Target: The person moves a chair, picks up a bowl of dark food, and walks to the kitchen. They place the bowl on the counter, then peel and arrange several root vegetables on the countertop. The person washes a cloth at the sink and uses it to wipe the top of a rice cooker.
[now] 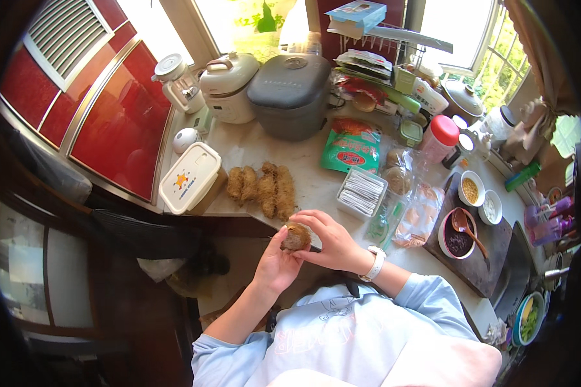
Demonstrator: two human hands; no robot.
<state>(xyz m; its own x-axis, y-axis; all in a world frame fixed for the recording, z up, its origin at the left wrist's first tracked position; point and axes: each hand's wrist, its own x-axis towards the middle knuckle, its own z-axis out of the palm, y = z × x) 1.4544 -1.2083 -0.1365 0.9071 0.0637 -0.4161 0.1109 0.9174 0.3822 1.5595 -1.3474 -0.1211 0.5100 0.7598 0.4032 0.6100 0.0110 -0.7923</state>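
In front of my body, just off the counter's edge, both hands hold one brown, hairy tuber [296, 237], which looks like a Chinese yam. My left hand [275, 265] cups it from the left and below, thumb along its side. My right hand [333, 242], with a white watch [376, 263] at the wrist, has its fingers over the top and its thumb at the lower right. The tuber's end faces up; my hands hide its lower part. Several more hairy tubers [267, 189] lie side by side on the counter [314, 186] just beyond.
A lidded white box [190, 178] stands left of the tubers. To the right are a tub of cotton swabs [362, 192], a green packet [351, 145] and bagged eggs [420, 213]. Bowls and a wooden spoon [465, 225] rest on a dark board [484, 266]. Cookers [290, 96] stand behind.
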